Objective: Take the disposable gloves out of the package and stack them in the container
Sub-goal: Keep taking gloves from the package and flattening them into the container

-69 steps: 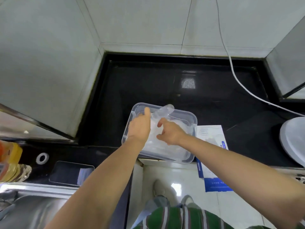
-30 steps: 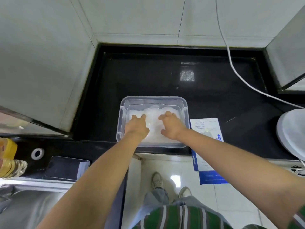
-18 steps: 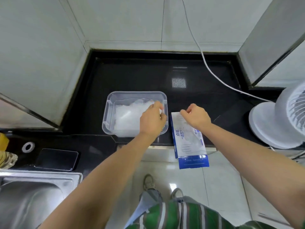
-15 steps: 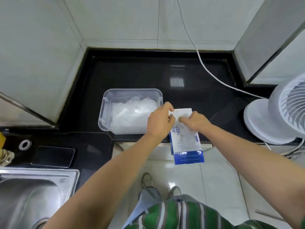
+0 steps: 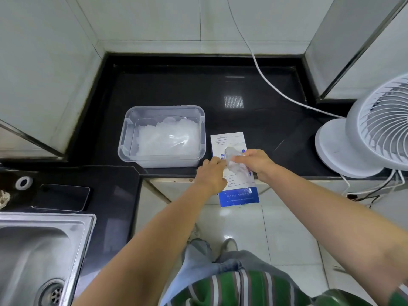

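A clear plastic container (image 5: pixel 125 140) stands on the black counter with a stack of translucent gloves (image 5: pixel 167 139) inside it. Right of it lies the white and blue glove package (image 5: pixel 239 196), its near end hanging over the counter edge. My left hand (image 5: pixel 212 174) rests on the package's left side and holds it down. My right hand (image 5: pixel 254 162) pinches a crumpled clear glove (image 5: pixel 231 154) just above the middle of the package.
A white fan (image 5: pixel 362 133) stands at the right, its cable (image 5: pixel 265 78) running across the back of the counter. A steel sink (image 5: pixel 37 255) lies at the lower left, with a dark phone (image 5: pixel 64 197) beside it. Tiled walls close the counter's back and left.
Both hands left the container and moved right to the package. My right hand has drawn a glove out of it while my left holds the package down.
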{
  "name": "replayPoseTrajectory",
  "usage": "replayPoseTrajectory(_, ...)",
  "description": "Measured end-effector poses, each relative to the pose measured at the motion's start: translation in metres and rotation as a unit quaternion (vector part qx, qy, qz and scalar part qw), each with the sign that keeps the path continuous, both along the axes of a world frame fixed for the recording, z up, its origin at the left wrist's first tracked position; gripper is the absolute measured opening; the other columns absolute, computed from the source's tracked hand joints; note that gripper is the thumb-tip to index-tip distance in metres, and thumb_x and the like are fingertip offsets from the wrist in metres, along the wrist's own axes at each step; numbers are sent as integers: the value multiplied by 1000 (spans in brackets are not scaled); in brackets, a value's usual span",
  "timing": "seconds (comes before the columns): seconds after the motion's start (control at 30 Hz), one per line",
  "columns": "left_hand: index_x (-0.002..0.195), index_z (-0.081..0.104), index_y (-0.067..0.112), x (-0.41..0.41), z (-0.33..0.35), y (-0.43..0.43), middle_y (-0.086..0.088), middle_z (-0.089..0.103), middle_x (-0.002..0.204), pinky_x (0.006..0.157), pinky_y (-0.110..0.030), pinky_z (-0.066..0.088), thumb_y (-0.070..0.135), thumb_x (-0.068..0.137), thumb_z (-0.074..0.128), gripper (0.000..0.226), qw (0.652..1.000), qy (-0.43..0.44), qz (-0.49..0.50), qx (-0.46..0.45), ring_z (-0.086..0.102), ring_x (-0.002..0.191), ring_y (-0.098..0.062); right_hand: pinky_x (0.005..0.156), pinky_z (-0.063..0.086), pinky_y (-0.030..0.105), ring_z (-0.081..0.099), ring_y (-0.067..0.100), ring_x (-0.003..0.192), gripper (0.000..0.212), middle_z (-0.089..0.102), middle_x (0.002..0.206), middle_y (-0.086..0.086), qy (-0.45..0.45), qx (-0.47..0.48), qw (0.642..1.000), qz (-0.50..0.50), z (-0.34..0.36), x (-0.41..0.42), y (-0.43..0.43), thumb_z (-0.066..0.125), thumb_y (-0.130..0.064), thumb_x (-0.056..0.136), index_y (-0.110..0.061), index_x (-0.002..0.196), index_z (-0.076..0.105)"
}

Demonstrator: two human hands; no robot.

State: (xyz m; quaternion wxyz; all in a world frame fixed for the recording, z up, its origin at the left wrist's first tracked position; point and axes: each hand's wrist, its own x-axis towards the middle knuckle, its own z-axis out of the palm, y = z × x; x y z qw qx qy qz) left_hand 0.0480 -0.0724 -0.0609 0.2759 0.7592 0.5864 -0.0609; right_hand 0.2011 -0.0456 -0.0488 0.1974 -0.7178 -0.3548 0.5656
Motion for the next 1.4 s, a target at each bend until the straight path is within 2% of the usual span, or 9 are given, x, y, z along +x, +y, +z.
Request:
replayPoseTrajectory(0.3, 141, 40, 16, 8, -3, 6, -6, 31, 143, 98, -38, 40, 24, 92, 56, 52, 998, 62, -28, 4, 38, 120, -27, 72, 56, 37, 67, 28, 92, 24, 69, 100, 11, 97, 67, 988, -100, -2, 11, 5, 61, -33, 96, -13, 85, 54)
replayPoseTrajectory(0.4, 139, 42, 16, 7, -5, 8, -6, 31, 143, 98, -40, 41, 24, 91, 57, 51, 996, 73, -41, -1, 38, 119, -28, 78, 54, 38, 64, 24, 84, 28, 63, 85, 10, 122, 132, 973, -141, 6, 11, 14, 56, -36, 98, -12, 84, 51)
replayPoseTrajectory(0.53, 139, 43, 15, 8, -3, 9, -6, 31, 143, 100, -41, 42, 28, 91, 58, 51, 995, 78, -55, -5, 40, 121, -27, 88, 54, 34, 65, 21, 95, 46, 66, 93, 8, 185, 172, 955, -156, 28, 13, 37, 48, -44, 100, -2, 115, 63)
replayPoseTrajectory(0.7, 126, 56, 12, 4, 9, 24, -9, 58, 126, 88, -37, 49, 17, 97, 44, 32, 990, -104, 94, -16, 57, 109, -29, 93, 56, 42, 67, 28, 107, 39, 68, 117, 16, 187, 115, 971, -92, 36, 13, 37, 49, -41, 100, -11, 121, 64)
replayPoseTrajectory(0.9, 119, 52, 21, 9, 48, 39, -2, 63, 110, 89, -37, 56, 28, 102, 40, 22, 862, -381, 335, 0, 65, 92, -19, 79, 55, 38, 67, 28, 90, 24, 70, 97, 13, 237, 96, 966, -30, 40, 12, 26, 54, -22, 97, -7, 110, 67)
replayPoseTrajectory(1.03, 132, 42, 25, 1, 66, 57, 2, 43, 132, 103, -36, 45, 31, 94, 51, 39, 830, -425, 356, 71, 50, 115, -14, 93, 52, 43, 67, 25, 106, 37, 71, 114, 11, 234, 91, 967, 52, 53, 6, 31, 47, -36, 101, -13, 123, 66)
replayPoseTrajectory(1.17, 143, 38, 18, -31, 77, 67, 2, 36, 141, 104, -29, 33, 35, 91, 59, 58, 803, -453, 387, 9, 38, 127, -13, 97, 49, 44, 64, 23, 114, 38, 71, 118, 6, 195, 103, 966, 135, 59, -7, 33, 46, -42, 101, -20, 119, 70)
replayPoseTrajectory(1.27, 110, 63, 19, -56, 84, 67, 1, 62, 115, 93, -32, 45, 39, 88, 66, 30, 811, -449, 369, -72, 57, 109, -16, 94, 51, 40, 69, 21, 101, 35, 74, 106, 10, 182, 117, 966, 141, 62, -23, 35, 50, -37, 101, -13, 111, 73)
replayPoseTrajectory(1.4, 89, 64, 15, -82, 87, 69, -4, 60, 89, 64, -18, 47, 23, 92, 63, 9, 816, -422, 394, -20, 55, 81, -17, 92, 52, 35, 70, 22, 99, 42, 75, 104, 7, 189, 111, 959, 181, 66, -42, 41, 57, -49, 94, -13, 108, 74)
